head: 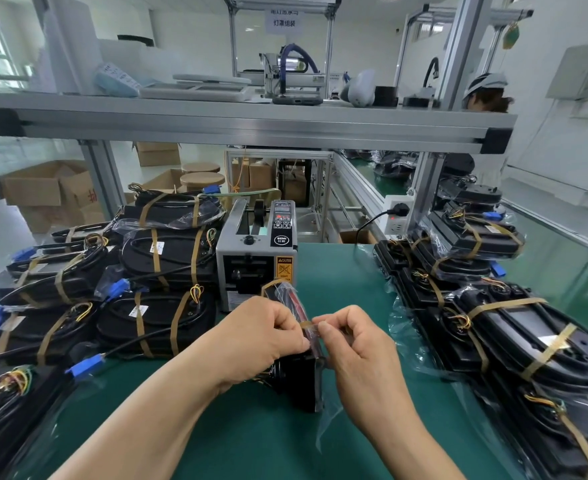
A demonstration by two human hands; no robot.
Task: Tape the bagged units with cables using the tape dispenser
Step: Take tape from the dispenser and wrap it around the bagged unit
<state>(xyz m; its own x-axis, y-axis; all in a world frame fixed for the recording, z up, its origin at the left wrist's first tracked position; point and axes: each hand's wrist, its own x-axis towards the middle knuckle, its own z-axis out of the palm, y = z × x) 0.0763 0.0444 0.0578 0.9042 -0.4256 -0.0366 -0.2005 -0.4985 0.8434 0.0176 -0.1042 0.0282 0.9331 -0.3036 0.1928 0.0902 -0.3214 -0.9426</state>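
Left hand (261,336) and right hand (358,344) pinch tan tape (306,323) atop the bagged unit (296,379). Grey tape dispenser (256,258) reads "CAUTION".

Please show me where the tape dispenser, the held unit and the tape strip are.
tape dispenser (251,252), head view, on its grey front panel.
unit (296,379), head view, on its black body.
tape strip (305,323), head view, on the short brown stretch above the unit.
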